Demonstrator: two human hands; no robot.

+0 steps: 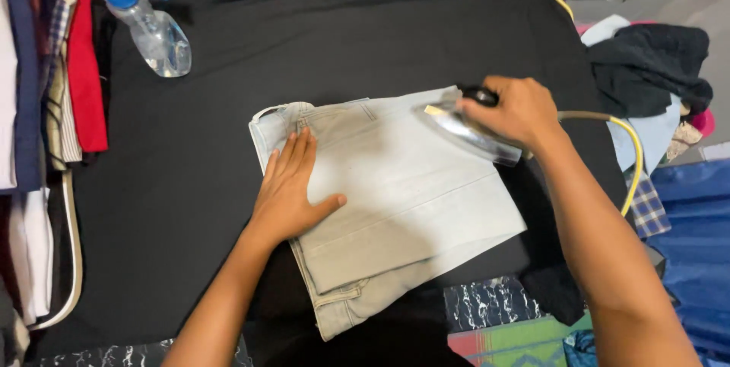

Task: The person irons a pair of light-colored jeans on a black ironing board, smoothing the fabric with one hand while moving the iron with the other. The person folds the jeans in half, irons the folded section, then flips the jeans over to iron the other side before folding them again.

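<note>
A folded pair of pale denim shorts (395, 192) lies in the middle of a black cloth-covered surface (190, 184). My left hand (293, 188) presses flat on the garment's left part, fingers spread. My right hand (513, 108) grips the black handle of a metal clothes iron (468, 133), which rests on the garment's upper right corner. The iron's cord (627, 154), yellow and tan, loops off to the right behind my wrist.
A clear spray bottle with a blue nozzle (152, 28) lies at the top left. Stacked folded clothes (46, 93) line the left edge. A dark garment pile (650, 63) and blue fabric (696, 245) sit on the right. Patterned flooring (494, 314) shows below.
</note>
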